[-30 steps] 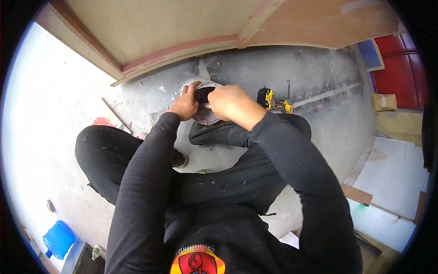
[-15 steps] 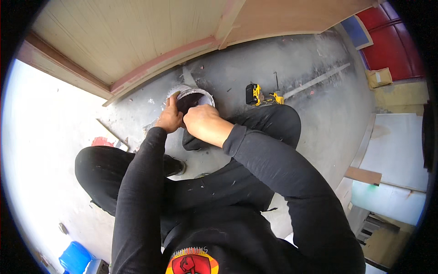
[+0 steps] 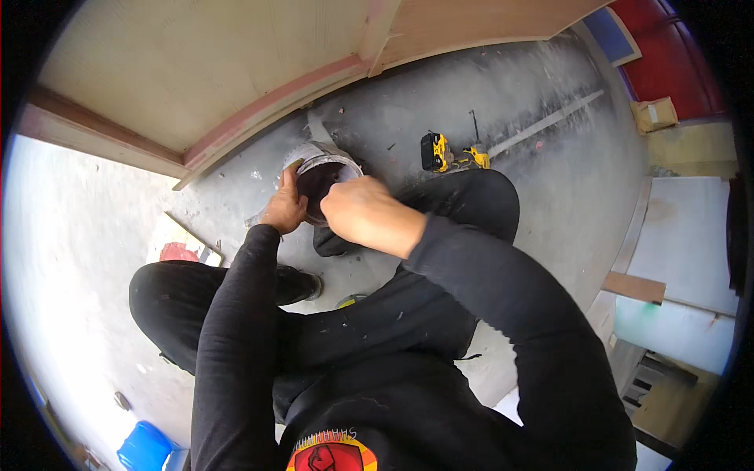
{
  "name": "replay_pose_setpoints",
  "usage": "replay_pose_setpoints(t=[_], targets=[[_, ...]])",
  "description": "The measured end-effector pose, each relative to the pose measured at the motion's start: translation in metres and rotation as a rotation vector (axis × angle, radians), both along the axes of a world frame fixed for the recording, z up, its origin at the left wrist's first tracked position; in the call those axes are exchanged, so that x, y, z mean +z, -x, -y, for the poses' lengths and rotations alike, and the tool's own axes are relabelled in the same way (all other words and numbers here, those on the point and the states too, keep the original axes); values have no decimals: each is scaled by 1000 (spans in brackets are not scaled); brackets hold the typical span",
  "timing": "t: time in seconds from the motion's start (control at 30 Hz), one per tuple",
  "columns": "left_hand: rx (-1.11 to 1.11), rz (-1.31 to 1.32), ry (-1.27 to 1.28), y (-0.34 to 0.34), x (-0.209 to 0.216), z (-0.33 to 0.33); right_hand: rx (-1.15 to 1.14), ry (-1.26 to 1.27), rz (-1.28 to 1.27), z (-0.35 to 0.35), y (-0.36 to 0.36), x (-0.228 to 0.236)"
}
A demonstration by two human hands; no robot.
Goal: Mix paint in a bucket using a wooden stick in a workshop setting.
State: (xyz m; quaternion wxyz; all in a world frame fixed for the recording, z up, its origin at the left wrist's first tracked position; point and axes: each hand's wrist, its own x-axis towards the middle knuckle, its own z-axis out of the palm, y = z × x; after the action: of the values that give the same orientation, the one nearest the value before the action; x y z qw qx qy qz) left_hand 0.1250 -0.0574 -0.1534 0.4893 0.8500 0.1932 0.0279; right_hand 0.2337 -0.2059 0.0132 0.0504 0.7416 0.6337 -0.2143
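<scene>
Concrete floor: both hands apparently grip a bucket.

Bright daylight is flooding the scene, washing the concrete floor at the left into white glare. Straight edges are bending near the dark circular rim, and shadows are staying soft.

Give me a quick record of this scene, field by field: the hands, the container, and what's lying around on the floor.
Left hand: grips the rim of the round container
Right hand: over the container's near edge; grip hidden
Container: open, dark inside, on the concrete floor
Nearby: yellow and black drill, wooden panel
Posture: crouched, black sleeves and trousers
</scene>
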Motion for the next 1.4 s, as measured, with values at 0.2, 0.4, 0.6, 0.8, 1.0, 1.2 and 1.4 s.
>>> replay_pose_setpoints(t=[0.2,0.4,0.6,0.8,1.0,1.2,1.4], targets=[[-6,27,-47,-4,-18,10,-44,-63,35,-33,-20,-27],[-108,-150,-112,11,-29,-15,29,227,73,-76,-13,17],[19,62,167,-2,4,3,-70,14,115,-40,11,-40],[126,76,69,-2,-20,-3,-44,68,101,10,19,-52],[241,-12,109,-14,-11,-10,-233,96,93,24,5,-29],[464,-39,129,-20,-22,-8,-187,75,122,14,-30,1],[602,33,60,-28,-24,10,-186,1,158,8,-28,-1]])
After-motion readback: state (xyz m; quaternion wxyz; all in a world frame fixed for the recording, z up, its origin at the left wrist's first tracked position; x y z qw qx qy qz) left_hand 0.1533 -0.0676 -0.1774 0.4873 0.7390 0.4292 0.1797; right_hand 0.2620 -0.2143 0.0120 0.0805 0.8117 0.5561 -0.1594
